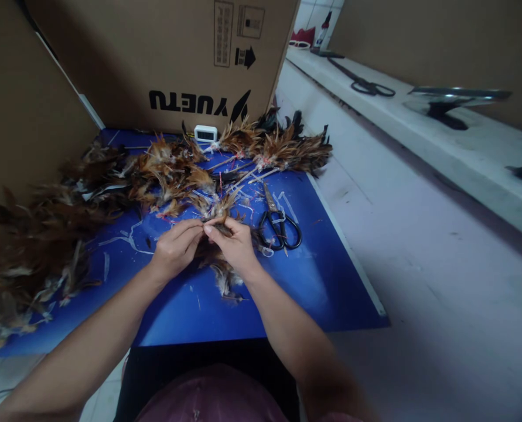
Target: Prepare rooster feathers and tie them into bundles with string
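Above the blue table (313,287), my left hand (177,243) and my right hand (232,240) meet at the fingertips. Between them they pinch a small bunch of brown feathers (220,227); part of it is hidden behind the fingers. My right thumb presses down on the bunch from above. Under and below my hands lie more loose dark and grey feathers (225,275). Just right of my right hand rests a pair of scissors (280,225) with black handles, its blades pointing away from me.
A big heap of brown feathers (27,258) covers the left side. Tied feather bundles on sticks (278,149) lie at the back beside a small white digital display (205,134). Cardboard boxes (164,53) wall the back and left. Another pair of scissors (370,88) is on the right ledge (401,111).
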The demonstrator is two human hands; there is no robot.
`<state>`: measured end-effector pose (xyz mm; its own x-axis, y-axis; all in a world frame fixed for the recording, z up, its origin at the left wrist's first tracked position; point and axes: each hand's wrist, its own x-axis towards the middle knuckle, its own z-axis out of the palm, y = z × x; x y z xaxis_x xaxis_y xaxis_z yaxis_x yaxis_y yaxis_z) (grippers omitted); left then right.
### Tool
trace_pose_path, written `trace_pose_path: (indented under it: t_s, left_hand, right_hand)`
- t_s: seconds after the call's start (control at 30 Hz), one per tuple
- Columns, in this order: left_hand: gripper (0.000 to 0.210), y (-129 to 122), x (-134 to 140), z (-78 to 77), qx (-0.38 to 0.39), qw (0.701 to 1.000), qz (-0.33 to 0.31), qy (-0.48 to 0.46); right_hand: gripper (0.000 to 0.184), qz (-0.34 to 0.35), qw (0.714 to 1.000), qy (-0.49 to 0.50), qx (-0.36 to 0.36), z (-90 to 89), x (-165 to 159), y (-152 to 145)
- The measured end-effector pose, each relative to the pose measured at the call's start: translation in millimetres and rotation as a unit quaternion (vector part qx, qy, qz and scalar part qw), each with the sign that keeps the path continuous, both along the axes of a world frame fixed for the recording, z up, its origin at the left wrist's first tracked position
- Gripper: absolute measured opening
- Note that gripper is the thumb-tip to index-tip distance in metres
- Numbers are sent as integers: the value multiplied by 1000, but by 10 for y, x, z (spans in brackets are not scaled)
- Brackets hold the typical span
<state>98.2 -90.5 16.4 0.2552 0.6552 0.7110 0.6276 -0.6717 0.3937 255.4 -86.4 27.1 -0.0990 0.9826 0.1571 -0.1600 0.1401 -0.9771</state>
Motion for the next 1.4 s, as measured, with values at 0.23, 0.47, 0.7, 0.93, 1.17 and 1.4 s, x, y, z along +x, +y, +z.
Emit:
trace_pose_path:
  t_s: [0.23,0.47,0.7,0.93,1.17,1.4]
  left_hand:
    - [14,20,5,14,110,992,5,59]
    - [13,23,-3,33,123,990,13,68]
    - [14,12,-6,66,68,997,3,44]
    - [19,31,-7,144,-133,984,-59,-108]
    - [24,37,-4,118,-282,929,-120,-208]
    - [18,39,-6,86,-348,870,-168,-305]
  right_hand:
    - [11,-22,999,-21,32,35,16,-13]
    - [15,7,999,14,28,14,34,12]
    - [16,9,999,46,9,6,45,51]
    - [22,26,999,31,-6,36,70,54]
    - [17,4,998,-28,63,-17,77,84]
    - [10,5,990,-54,131,26,86,61]
